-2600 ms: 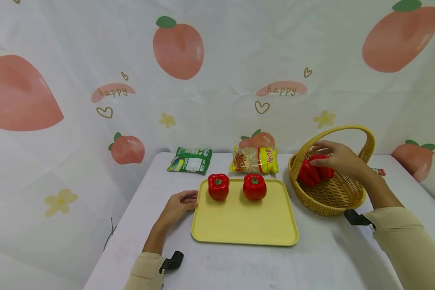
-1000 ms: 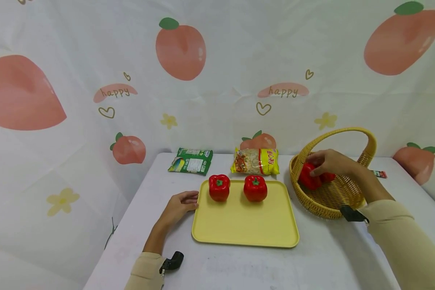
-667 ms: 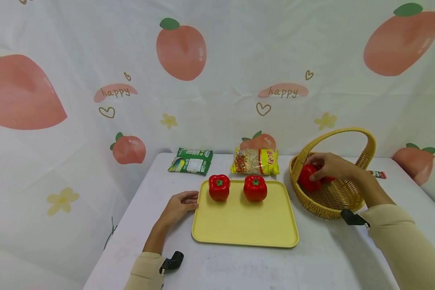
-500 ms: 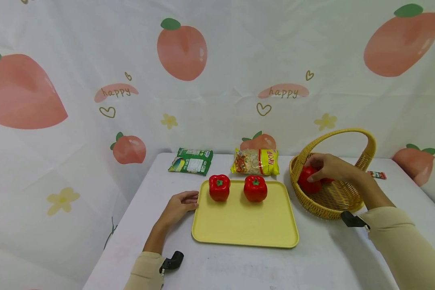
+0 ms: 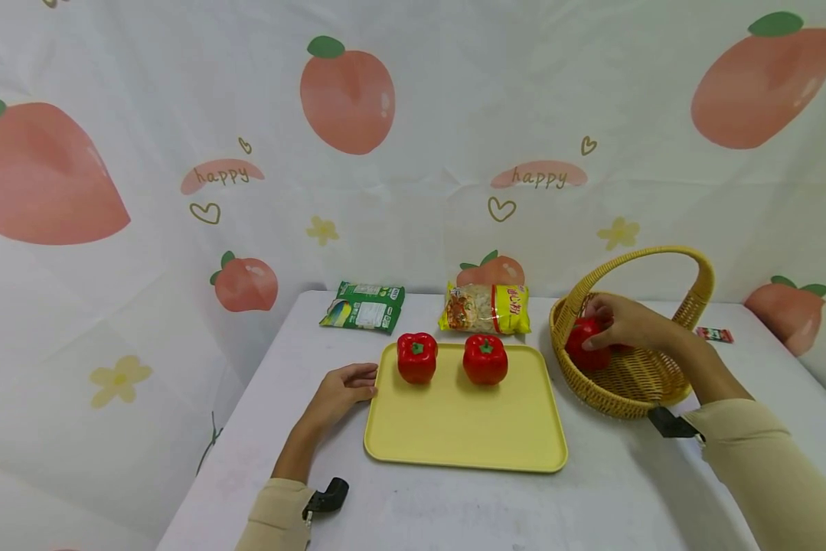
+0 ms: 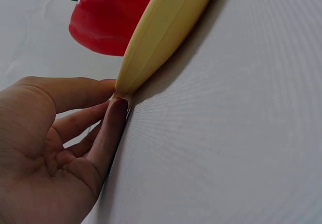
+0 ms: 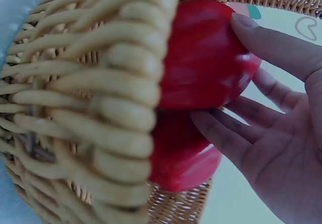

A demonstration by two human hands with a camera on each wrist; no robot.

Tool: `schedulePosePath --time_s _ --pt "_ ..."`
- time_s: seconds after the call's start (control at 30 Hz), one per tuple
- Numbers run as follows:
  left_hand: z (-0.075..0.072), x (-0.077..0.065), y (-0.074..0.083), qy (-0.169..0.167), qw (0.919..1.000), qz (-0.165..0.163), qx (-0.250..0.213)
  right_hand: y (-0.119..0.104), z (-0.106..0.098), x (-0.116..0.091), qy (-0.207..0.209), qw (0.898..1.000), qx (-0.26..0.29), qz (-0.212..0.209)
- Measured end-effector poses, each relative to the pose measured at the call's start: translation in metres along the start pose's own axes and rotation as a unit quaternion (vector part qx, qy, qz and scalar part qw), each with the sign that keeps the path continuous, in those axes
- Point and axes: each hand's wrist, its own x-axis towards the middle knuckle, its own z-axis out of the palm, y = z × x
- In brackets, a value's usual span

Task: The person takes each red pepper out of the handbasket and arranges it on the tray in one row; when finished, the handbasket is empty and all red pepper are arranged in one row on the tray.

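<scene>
In the head view my right hand [image 5: 629, 323] reaches into the wicker basket [image 5: 595, 396] and grips a red bell pepper [image 5: 585, 348] at its left side. The right wrist view shows my thumb on one side of this bell pepper [image 7: 204, 58] and fingers on the other. A second bell pepper [image 7: 183, 156] lies against it, mostly hidden in the head view. My left hand [image 5: 340, 394] pinches the left rim of the yellow tray [image 5: 468, 428] between thumb and fingertips. Two more bell peppers, a left one [image 5: 416, 360] and a right one [image 5: 484, 361], stand on the tray's far half.
Behind the tray lie a green packet [image 5: 364, 306] and a yellow food bag [image 5: 487, 308]. The basket's tall handle [image 5: 661, 251] arches over my right hand. A small red packet [image 5: 714, 334] lies right of the basket. A printed cloth [image 5: 413, 191] hangs behind the table.
My right hand has come down from above the peppers onto the left one in the basket, which has turned more upright. My left hand and the tray stay in place.
</scene>
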Motion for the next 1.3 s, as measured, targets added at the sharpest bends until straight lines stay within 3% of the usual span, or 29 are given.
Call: schedulePosePath --time_s 0.6,0.87,1.1,1.3 --pt "0.001 -0.001 0.001 -0.002 1.0 0.003 0.004 -0.002 -0.005 -0.036 0.061 0.996 -0.053 0.028" --pt "0.0 -0.001 0.0 -0.003 0.9999 0.001 0.01 -0.002 0.004 -0.064 0.119 0.992 -0.041 -0.013" --pt "0.0 -0.001 0.001 0.0 1.0 0.003 0.009 -0.005 0.015 -0.084 0.178 0.982 -0.045 -0.05" --pt "-0.001 0.0 0.001 0.0 0.9999 0.004 0.009 -0.018 0.031 -0.097 0.197 0.976 -0.035 -0.081"
